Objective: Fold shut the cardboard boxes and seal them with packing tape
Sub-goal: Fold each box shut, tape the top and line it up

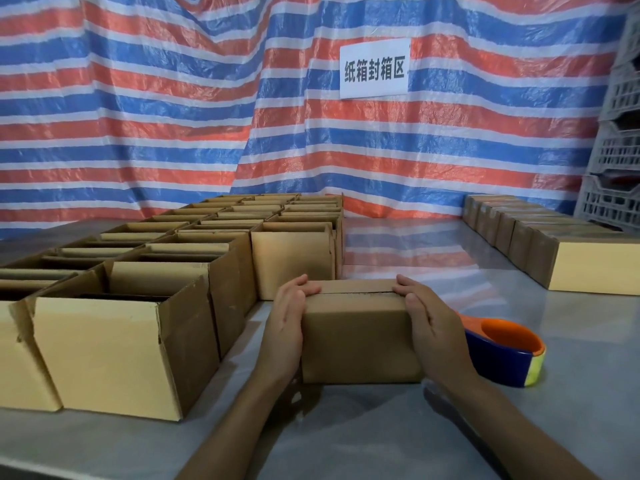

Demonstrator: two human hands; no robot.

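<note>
Both palms clamp the small cardboard box [356, 337] on the steel table [571, 393]: left hand [285, 327] and right hand [433, 323] pinning its flaps shut, probably so tape from the dispenser [504, 355] alongside goes on flat.

Single head view looking forward and down, close over the tabletop [519, 427], hands [282, 327] lower centre, striped tarp [138, 98] filling upper frame.

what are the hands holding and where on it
Both hold the closed box by its ends: left hand on its left side, right hand on its right side, fingertips curled over the top flaps beside the seam.
</note>
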